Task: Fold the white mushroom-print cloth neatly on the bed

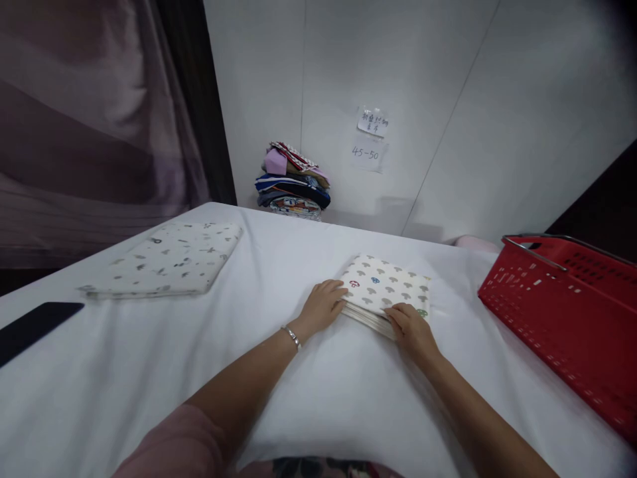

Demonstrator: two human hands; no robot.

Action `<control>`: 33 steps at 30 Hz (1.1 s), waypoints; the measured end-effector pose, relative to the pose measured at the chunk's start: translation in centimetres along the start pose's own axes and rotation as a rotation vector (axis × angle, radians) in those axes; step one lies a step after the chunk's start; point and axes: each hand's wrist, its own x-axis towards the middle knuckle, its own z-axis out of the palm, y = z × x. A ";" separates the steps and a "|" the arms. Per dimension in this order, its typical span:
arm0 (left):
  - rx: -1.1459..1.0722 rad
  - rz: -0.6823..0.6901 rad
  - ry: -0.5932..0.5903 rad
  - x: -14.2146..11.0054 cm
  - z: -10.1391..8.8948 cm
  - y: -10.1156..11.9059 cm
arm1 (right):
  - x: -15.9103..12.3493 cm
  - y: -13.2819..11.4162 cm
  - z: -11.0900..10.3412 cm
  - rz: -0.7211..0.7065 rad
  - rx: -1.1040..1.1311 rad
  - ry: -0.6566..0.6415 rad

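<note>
A folded cream cloth (388, 282) with grey mushroom prints, and a few red, blue and green ones, lies on the white-covered table. Its stacked layers show along the near edge. At its left edge, my left hand (322, 304) grips the side, fingertips over the top. My right hand (411, 330) pinches the near edge toward the right corner; the thumb is partly hidden. Another folded cloth (174, 259), white with small grey and dark prints, rests flat farther left.
A red perforated basket (562, 318) with a metal handle stands at the right. The white table cover (279, 265) has creases. Behind the table's far edge rises a pile of folded fabrics (293, 182). A dark flat object (37, 325) lies at the left edge. Paper notes (368, 154) hang on the wall.
</note>
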 end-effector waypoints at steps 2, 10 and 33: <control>0.005 0.018 0.011 0.1 0.0 0.0 | 0.0 0.0 -0.1 0.011 -0.002 -0.001; -0.059 0.043 0.025 0.6 0.2 -0.1 | 0.4 -0.1 -0.7 0.131 0.156 -0.029; 0.010 0.112 -0.001 0.7 0.1 -0.2 | -1.4 0.6 -0.2 -0.026 -0.042 -0.048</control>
